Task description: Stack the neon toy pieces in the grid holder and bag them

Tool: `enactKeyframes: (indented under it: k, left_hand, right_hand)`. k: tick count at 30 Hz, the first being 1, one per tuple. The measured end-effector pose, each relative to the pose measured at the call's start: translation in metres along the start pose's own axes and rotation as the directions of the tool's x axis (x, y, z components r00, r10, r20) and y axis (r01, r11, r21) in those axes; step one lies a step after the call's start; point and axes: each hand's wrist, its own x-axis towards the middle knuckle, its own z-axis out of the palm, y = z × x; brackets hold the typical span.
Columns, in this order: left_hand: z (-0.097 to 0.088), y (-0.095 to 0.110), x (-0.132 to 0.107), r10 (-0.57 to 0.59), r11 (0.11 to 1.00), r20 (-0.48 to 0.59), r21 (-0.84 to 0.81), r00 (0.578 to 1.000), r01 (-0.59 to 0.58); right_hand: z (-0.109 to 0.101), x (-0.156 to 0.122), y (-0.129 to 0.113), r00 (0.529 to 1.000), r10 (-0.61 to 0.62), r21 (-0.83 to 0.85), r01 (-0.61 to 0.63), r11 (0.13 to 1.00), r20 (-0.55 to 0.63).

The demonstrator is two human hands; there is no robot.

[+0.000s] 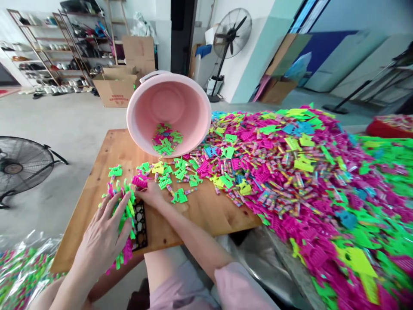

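Note:
My left hand (105,226) lies with fingers spread over a packed cluster of green and pink plastic pieces (125,211) at the board's left front. Beside that cluster is a black frame with holes (140,226), partly covered by the pieces. My right hand (151,194) is closed at the frame's far end, with a pink plastic piece (140,181) at its fingertips. Some of its fingers are hidden. Loose green toy-like pieces (180,196), some with small printed candy-like tubes, are scattered just beyond and to the right of this hand.
A pink tub (169,112) lies tipped toward me on the wooden board (203,215), several pieces inside. A large heap of colourful plastic pieces (274,168) covers the right side. One floor fan (19,165) stands left. Clear bags of pieces (26,271) lie at lower left.

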Motion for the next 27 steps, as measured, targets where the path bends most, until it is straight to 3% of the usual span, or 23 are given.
enactKeyframes:
  k: [7, 11, 13, 15, 17, 19, 22, 25, 27]
  left_hand:
    - [0.000, -0.001, 0.001, 0.013, 1.000, 0.003, -0.027, 1.000, -0.013]
    - [0.000, 0.001, 0.003, -0.019, 1.000, 0.000, -0.013, 1.000, 0.019]
    - [0.000, 0.001, 0.003, -0.045, 0.999, -0.007, -0.004, 0.999, 0.045]
    - [0.000, 0.001, 0.002, -0.062, 0.998, -0.006, 0.000, 0.998, 0.062]
    - [0.000, 0.000, 0.001, -0.074, 0.997, 0.006, -0.003, 0.997, 0.074]
    - [0.000, 0.001, 0.004, -0.082, 0.997, 0.025, -0.010, 0.996, 0.082]
    - [-0.002, 0.002, 0.014, -0.119, 0.992, 0.065, -0.027, 0.991, 0.121]
    - [-0.010, 0.001, 0.021, -0.157, 0.982, 0.036, -0.099, 0.987, 0.160]
    - [-0.017, 0.001, 0.019, -0.172, 0.974, -0.096, -0.168, 0.980, 0.155]
  right_hand:
    - [-0.007, 0.000, -0.020, 0.996, -0.034, -0.428, 0.068, 0.901, 0.087]
    - [-0.004, 0.009, -0.037, 0.948, -0.132, -0.487, 0.266, 0.832, 0.290]
    - [-0.008, 0.008, -0.042, 0.934, -0.151, -0.491, 0.302, 0.817, 0.325]
    - [-0.019, -0.001, -0.039, 0.935, -0.175, -0.492, 0.314, 0.812, 0.309]
    - [-0.038, -0.017, -0.029, 0.962, -0.174, -0.531, 0.262, 0.806, 0.211]
    - [-0.059, -0.031, -0.015, 0.997, -0.072, -0.617, 0.061, 0.785, 0.006]
    - [-0.082, -0.043, 0.003, 0.991, 0.121, -0.675, -0.127, 0.727, -0.056]
    - [-0.087, -0.049, 0.009, 0.993, 0.115, -0.661, -0.110, 0.742, -0.036]
    - [-0.080, -0.057, 0.009, 0.994, 0.054, -0.592, -0.100, 0.800, -0.096]
